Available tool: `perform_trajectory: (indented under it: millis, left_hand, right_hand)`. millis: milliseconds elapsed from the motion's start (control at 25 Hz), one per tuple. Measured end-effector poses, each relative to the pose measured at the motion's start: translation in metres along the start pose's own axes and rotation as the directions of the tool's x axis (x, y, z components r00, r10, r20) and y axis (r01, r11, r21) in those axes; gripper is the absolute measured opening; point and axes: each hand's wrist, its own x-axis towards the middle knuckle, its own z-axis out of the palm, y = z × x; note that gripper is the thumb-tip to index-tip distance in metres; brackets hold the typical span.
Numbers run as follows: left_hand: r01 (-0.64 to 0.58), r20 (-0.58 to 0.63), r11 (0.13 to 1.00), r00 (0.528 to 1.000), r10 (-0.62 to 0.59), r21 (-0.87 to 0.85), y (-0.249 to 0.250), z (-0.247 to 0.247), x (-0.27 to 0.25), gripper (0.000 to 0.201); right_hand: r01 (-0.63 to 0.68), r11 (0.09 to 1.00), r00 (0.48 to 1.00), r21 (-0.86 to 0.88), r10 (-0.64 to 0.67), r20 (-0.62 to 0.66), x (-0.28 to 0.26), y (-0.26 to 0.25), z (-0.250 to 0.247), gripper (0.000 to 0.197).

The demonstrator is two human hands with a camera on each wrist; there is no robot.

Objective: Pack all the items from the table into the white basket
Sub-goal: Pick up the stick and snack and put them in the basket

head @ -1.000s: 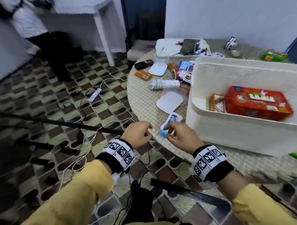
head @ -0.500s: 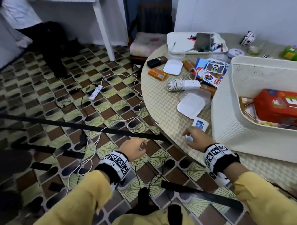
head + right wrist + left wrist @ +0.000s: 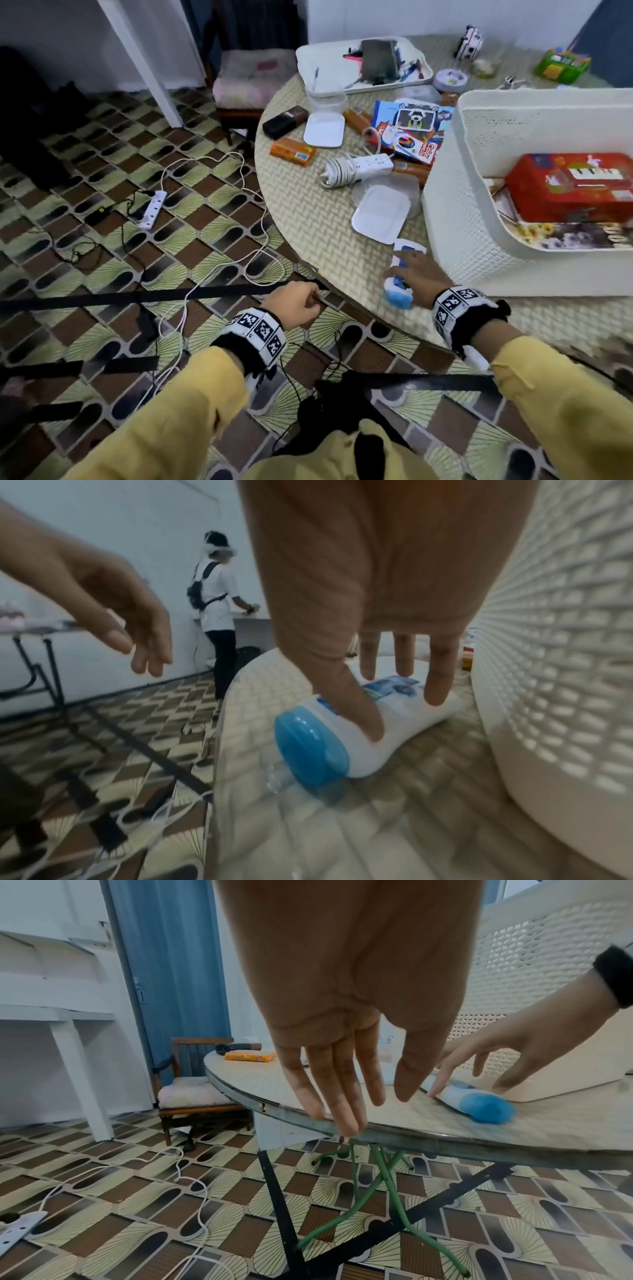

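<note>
1. Done: a red box (image 3: 568,186) already lies in the white basket (image 3: 479,246).
2. Left — most clutter on the desk (image 3: 308,219).
3. Right hand (image 3: 416,279) rests straight fingers on a white bottle (image 3: 359,723) just beside the basket; left hand (image 3: 294,306) hangs relaxed, holding nothing.

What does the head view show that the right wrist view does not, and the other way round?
Only the head view shows the inside of the white basket, with a red box in it, and the items still on the table: a power strip, an orange packet and a white tray.

Only the right wrist view shows the thumb pressing on the bottle beside its blue cap, and a second person standing at the wall.

Both show the right hand on the lying bottle, the left hand holding nothing, and the basket wall.
</note>
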Motion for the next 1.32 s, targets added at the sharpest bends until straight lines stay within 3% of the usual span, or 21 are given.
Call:
perform_trajectory:
  millis: [120,240,320,520,760,880,1080,1240,1320]
  left_hand:
    - [-0.008,0.022,1.000,1.000,0.008,-0.011,0.006,-0.001,0.018,0.024]
    - [-0.005,0.046,0.999,0.999,0.007,-0.037,0.010,-0.003,0.032,0.022]
    - [-0.004,0.032,0.998,0.999,0.006,-0.062,0.012,-0.004,0.041,0.022]
    - [0.019,-0.018,0.991,1.000,-0.021,-0.133,0.015,-0.009,0.058,0.020]
    - [0.025,-0.198,0.998,0.980,-0.037,-0.064,0.013,-0.031,0.074,0.019]
    - [0.045,-0.270,0.998,0.961,-0.058,-0.053,0.008,-0.053,0.094,0.020]
    - [0.027,-0.373,0.995,0.926,-0.060,-0.094,-0.007,-0.097,0.137,0.019]
    - [0.021,-0.440,0.984,0.893,-0.097,-0.176,-0.036,-0.144,0.184,0.016]
    - [0.087,-0.448,0.983,0.881,-0.152,-0.163,-0.052,-0.168,0.207,0.018]
  right_hand:
    - [-0.019,0.999,1.000,0.037,0.019,0.004,0.007,-0.001,-0.001,0.071]
    - [-0.070,0.995,0.991,0.072,0.078,-0.105,0.013,-0.001,-0.008,0.068]
    - [-0.077,0.979,0.983,0.191,0.106,-0.148,0.017,-0.002,-0.012,0.066]
    - [0.081,0.750,0.965,0.657,0.106,-0.240,0.027,-0.004,-0.010,0.055]
    - [0.180,0.621,0.913,0.763,0.183,-0.365,0.045,-0.009,-0.030,0.053]
    - [0.213,0.507,0.895,0.835,0.240,-0.375,0.060,-0.010,-0.046,0.048]
    - [0.210,0.408,0.857,0.888,0.360,-0.368,0.097,-0.005,-0.075,0.043]
    - [0.180,0.420,0.803,0.890,0.459,-0.379,0.138,-0.012,-0.110,0.048]
    - [0.178,0.427,0.781,0.887,0.487,-0.391,0.157,-0.015,-0.129,0.046]
